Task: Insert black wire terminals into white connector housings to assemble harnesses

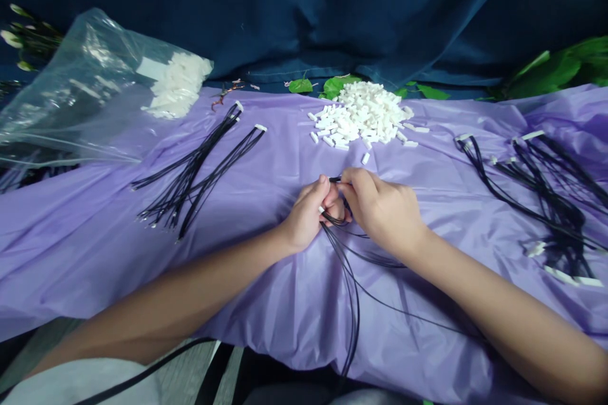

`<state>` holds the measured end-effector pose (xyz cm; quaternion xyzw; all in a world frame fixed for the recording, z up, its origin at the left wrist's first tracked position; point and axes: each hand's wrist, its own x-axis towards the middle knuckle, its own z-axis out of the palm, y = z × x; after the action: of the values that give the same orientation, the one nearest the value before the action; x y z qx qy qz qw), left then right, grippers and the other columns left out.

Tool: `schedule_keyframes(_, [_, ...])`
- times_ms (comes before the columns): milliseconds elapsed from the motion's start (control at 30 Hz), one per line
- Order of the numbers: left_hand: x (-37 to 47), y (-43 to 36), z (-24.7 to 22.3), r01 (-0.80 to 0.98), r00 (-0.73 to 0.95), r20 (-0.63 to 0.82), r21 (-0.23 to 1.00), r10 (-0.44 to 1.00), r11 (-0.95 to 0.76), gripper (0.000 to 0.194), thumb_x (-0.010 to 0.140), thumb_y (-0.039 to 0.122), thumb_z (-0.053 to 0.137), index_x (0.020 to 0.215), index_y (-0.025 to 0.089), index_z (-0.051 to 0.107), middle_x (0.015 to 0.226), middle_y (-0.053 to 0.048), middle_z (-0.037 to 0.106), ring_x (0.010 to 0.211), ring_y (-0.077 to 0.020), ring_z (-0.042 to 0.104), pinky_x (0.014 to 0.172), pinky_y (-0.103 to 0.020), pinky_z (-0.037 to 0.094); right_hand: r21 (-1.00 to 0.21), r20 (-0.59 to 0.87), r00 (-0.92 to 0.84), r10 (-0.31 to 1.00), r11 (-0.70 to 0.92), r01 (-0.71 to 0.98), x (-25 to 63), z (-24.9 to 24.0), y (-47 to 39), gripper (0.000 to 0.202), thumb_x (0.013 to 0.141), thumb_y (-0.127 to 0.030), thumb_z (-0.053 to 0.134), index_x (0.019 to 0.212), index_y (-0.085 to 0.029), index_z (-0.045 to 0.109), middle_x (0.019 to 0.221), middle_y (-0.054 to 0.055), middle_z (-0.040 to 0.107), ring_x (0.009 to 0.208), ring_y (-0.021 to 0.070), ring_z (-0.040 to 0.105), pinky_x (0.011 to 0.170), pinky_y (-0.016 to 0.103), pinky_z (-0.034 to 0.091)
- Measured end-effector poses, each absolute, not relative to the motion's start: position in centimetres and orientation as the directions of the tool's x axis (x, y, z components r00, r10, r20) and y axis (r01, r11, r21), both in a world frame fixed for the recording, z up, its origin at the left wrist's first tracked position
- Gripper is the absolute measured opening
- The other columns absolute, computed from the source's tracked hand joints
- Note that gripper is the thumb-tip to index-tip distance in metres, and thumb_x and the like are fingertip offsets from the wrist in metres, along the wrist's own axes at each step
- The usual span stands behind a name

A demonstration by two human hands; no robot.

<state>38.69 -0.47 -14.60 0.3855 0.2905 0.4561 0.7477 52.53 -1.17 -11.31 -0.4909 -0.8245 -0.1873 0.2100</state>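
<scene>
"What is central over the table point(280, 152)?"
"The left hand point(306, 215) and right hand point(387, 205), wires point(357, 323) trailing towards the near edge; behind them, a connector heap point(368, 115), then leaves point(300, 86) and a curtain point(285, 12)."
"And the sides?"
"A wire bundle point(196, 168) left, a bag point(95, 107) farther left; more bundles point(567, 218) right."

Left forearm point(190, 294) and right forearm point(494, 294) are bare, fingers point(360, 186) also. At lower left is plain, pale grey cloth point(95, 383) with rounded outline; whether worn as sleeve, cannot tell.
</scene>
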Motion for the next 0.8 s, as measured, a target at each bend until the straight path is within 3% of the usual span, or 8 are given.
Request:
schedule_keyframes(633, [38.69, -0.57, -14.8, -0.461, 0.421, -0.105, 0.831, 0.901, 0.312, 0.051, 0.084, 0.061, 0.045, 0.059, 0.017, 0.036, 0.047, 0.004, 0.037, 0.045, -0.008, 0.037, 0.047, -0.021, 0.028, 0.033, 0.434, -0.401, 0.807, 0.43, 0.902, 52.47, -11.21, -1.39, 0.028, 0.099, -0.035, 0.033, 0.097, -0.017, 0.055, 0.077, 0.001, 0.068, 0.052, 0.0127, 0.057, 0.045, 0.027, 0.019])
schedule_keyframes(733, [38.68, -0.52, -14.64, -0.452, 0.411, -0.116, 0.836, 0.904, 0.313, 0.051, 0.084, 0.061, 0.044, 0.06, 0.018, 0.036, 0.046, 0.004, 0.035, 0.044, -0.0078, 0.035, 0.045, -0.02, 0.027, -0.03, 0.403, -0.385, 0.83, 0.432, 0.901, 52.48, -11.0, -1.4, 0.027, 0.098, -0.036, 0.035, 0.097, -0.018, 0.054, 0.08, 0.001, 0.067, 0.054, 0.0121, 0.056, 0.046, 0.027, 0.019])
schedule_keyframes(800, [38.61, -0.42, -14.43, -0.452, 0.397, -0.118, 0.838, 0.91, 0.306, 0.05, 0.085, 0.06, 0.043, 0.06, 0.018, 0.035, 0.046, 0.004, 0.033, 0.043, -0.0074, 0.032, 0.045, -0.02, 0.027, -0.14, 0.377, -0.377, 0.846, 0.455, 0.88, 52.59, -10.82, -1.22, 0.023, 0.097, -0.035, 0.038, 0.098, -0.018, 0.053, 0.081, 0.001, 0.066, 0.055, 0.0116, 0.056, 0.047, 0.025, 0.022])
